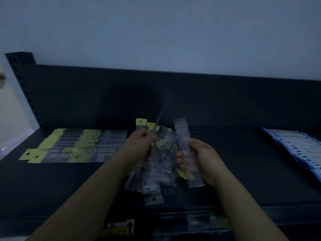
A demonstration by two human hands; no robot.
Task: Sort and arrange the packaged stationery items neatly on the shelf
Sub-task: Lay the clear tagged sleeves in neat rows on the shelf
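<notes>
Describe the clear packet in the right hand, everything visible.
The clear packet is a long, narrow sleeve of transparent, glossy plastic, slightly blurred. It stands nearly upright, top leaning a little left, above the dark shelf. The right hand grips its middle, fingers showing through it. Its contents cannot be made out.

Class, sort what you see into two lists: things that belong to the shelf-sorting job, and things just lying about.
Job:
left hand
right hand
clear packet
loose pile
yellow-tagged rows
blue packets
shelf

Lying about:
arrow label
wall
</notes>
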